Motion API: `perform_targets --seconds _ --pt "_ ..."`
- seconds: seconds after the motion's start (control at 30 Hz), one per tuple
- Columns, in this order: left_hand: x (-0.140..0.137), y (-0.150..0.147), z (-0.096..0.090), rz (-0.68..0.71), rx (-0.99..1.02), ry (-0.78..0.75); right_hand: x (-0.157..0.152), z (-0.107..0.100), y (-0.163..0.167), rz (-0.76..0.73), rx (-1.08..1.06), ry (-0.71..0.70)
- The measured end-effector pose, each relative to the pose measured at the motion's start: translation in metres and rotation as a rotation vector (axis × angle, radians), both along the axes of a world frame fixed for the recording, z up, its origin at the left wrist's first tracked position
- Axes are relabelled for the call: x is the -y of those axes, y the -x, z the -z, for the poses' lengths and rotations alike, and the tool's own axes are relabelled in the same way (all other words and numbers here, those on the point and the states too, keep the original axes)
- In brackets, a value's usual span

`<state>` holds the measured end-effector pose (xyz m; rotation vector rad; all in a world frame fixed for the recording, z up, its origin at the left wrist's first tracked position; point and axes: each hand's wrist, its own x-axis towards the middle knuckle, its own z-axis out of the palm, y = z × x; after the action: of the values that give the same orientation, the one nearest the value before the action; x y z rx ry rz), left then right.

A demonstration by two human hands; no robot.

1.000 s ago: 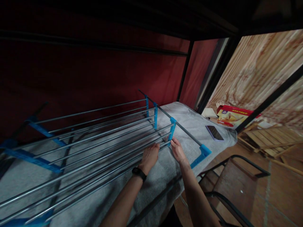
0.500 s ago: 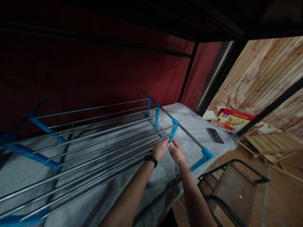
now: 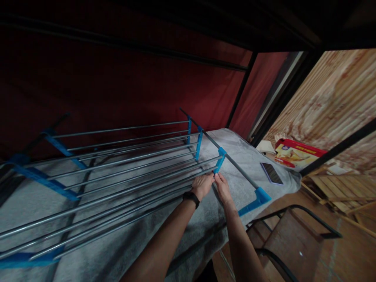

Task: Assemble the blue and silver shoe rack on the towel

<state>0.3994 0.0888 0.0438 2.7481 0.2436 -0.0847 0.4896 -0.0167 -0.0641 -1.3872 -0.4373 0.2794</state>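
Grey blanket (image 3: 241,156) under rack; left hand (image 3: 202,185), right hand (image 3: 222,187) both pinching rods (image 3: 164,178) at blue bracket (image 3: 219,159).

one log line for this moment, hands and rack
left hand: on steel rods by blue bracket | right hand: at same bracket | rack lies on grey towel | phone on towel, untouched

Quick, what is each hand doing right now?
Left hand: closed around a metal rod of the rack.
Right hand: fingers at the blue connector; grip cannot be told.
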Motion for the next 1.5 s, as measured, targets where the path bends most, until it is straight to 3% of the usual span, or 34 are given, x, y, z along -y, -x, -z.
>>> perform_targets --seconds 0.23,1.5 --pt "-0.004 -0.0015 0.0023 0.004 0.014 0.01 -0.0058 0.0003 -0.0018 -0.033 -0.106 -0.117" --pt "-0.0067 -0.0032 0.0072 -0.091 0.03 0.062 -0.0063 0.0035 -0.0045 -0.058 -0.147 -0.132"
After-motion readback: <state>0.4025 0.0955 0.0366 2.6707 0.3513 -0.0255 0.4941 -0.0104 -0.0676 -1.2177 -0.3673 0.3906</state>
